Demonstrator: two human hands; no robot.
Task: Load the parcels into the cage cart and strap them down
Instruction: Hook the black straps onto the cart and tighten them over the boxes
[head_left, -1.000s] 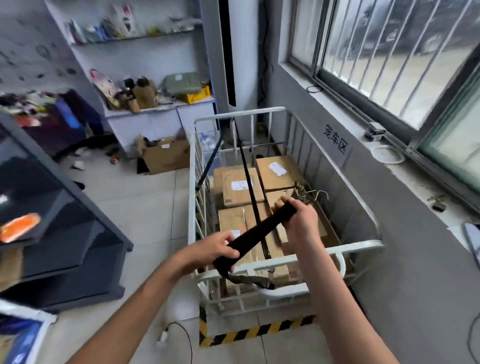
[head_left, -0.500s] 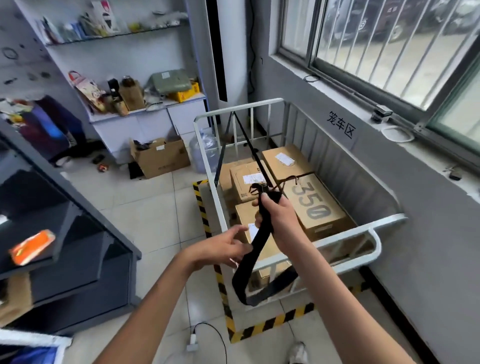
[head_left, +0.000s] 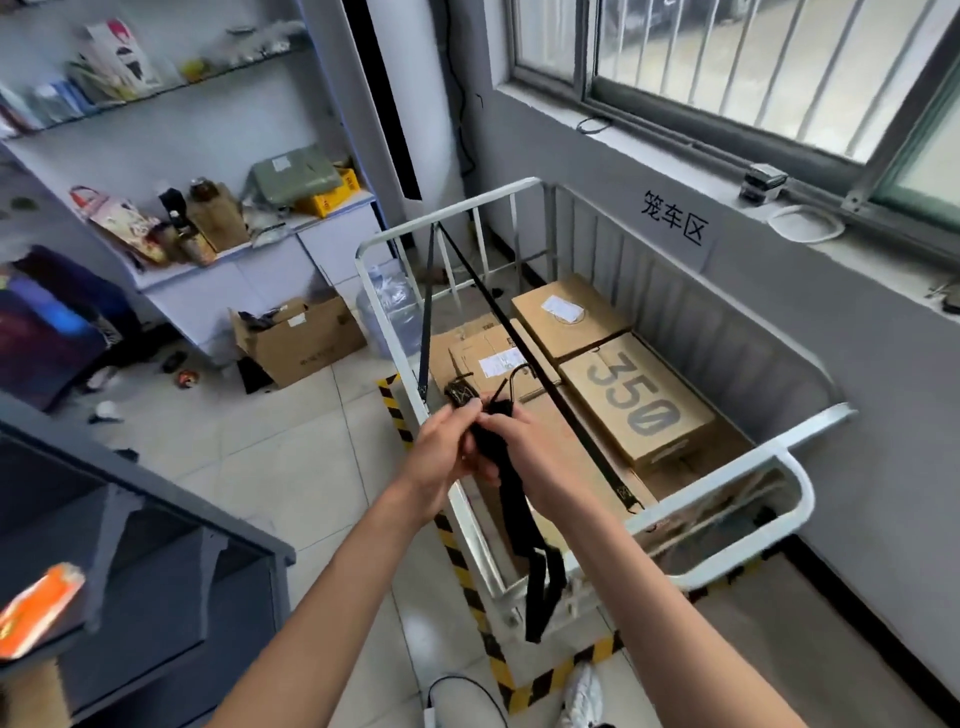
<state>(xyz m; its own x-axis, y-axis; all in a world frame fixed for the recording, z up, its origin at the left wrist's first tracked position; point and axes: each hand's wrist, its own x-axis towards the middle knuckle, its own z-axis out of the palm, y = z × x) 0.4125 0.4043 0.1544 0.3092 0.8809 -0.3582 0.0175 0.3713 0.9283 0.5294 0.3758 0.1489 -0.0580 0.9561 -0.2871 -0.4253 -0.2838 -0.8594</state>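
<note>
In the head view, both hands met just above the left rail of the cart (head_left: 452, 214), toward its near end. The left hand (head_left: 436, 452) had its fingers curled round the bunched upper part of the strap (head_left: 514, 519). The right hand (head_left: 540, 462) gripped the same bunch from the other side. The rest of the strap hung down in a slack loop outside the cart. A metal hook (head_left: 522, 371) and what looked like a buckle (head_left: 460, 392) stood out above the fingers. The parcels (head_left: 636, 402) lay inside the cart, flat and close together. A second strap (head_left: 517, 338) ran taut over them from the far rail to the near rail.

The strap seemed to be soft, light webbing that folds and twists easily. I judged it best held near the hook, where the metal gives a firm point. The parcels looked like stiff cardboard, which a too hard pull could dent.
</note>
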